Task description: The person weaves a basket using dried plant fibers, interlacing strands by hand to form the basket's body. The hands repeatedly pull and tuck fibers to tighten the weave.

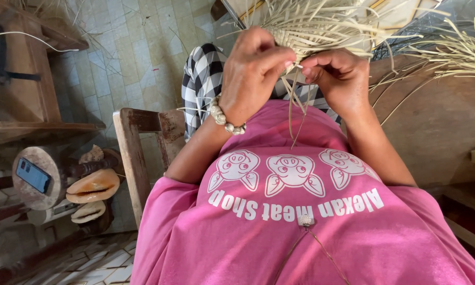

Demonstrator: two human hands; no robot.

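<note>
Straw weaving (311, 31), pale and flat-stranded, sits above the pink shirt (300, 227); both the left hand (250, 74) and right hand (337, 76) pinch its thin strips with closed fingers. Left of it stands a worn wooden chair (134, 153).

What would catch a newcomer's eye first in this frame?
Top centre, the left hand and right hand pinch thin pale straw strips hanging from a half-woven straw piece. A chunky beaded bracelet circles the left wrist. Below, a bright pink T-shirt with white cartoon prints fills the lower frame, and at the far left a dark phone lies on a round wooden stool.
</note>
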